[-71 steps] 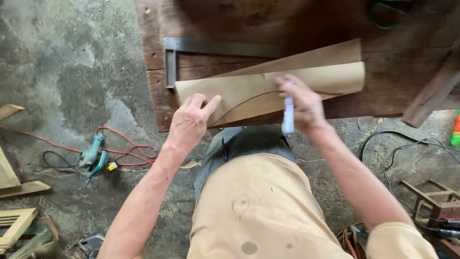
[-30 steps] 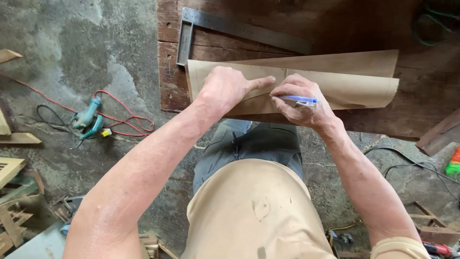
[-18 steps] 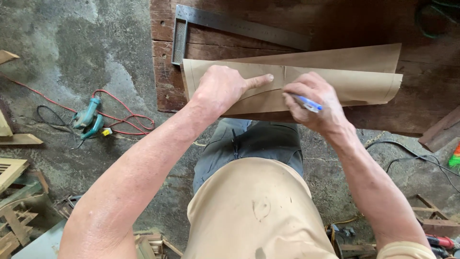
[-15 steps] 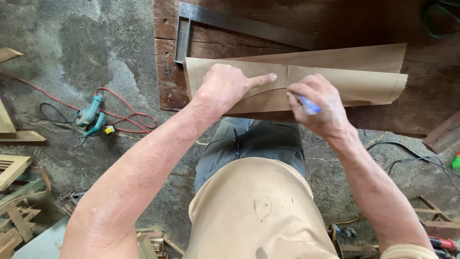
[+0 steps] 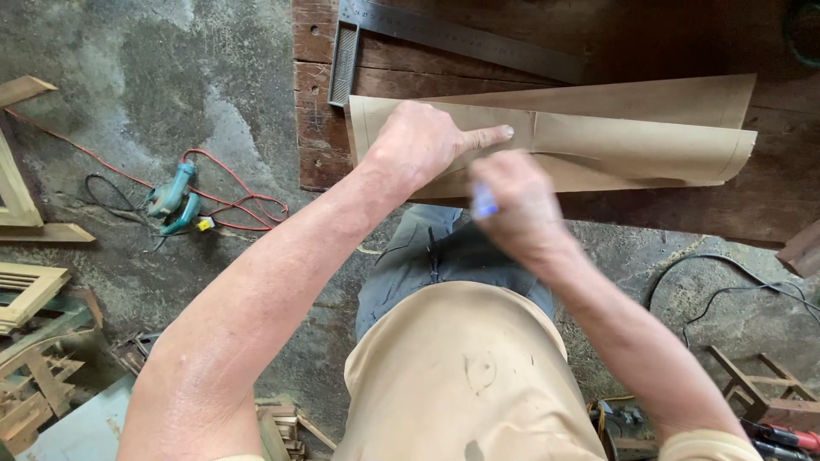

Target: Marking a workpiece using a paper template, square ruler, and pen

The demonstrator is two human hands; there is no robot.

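A sheet of brown paper (image 5: pixel 649 141), folded over on itself, lies on a dark wooden workbench (image 5: pixel 683 43). My left hand (image 5: pixel 423 141) presses flat on the paper's left part, index finger stretched right along the fold. My right hand (image 5: pixel 517 205) is at the paper's near edge, blurred by motion, closed around a blue pen (image 5: pixel 484 203) whose end sticks out on the left of the fist.
A steel framing square (image 5: pixel 444 34) lies on the bench behind the paper. On the concrete floor at left sits a teal power tool (image 5: pixel 171 198) with a red cord. Wooden frames (image 5: pixel 30 290) are stacked at far left. Black cables (image 5: pixel 735 290) and tools lie at right.
My right hand with the pen has moved left along the paper's near edge, close under my left hand. My left hand stays pressed on the paper.
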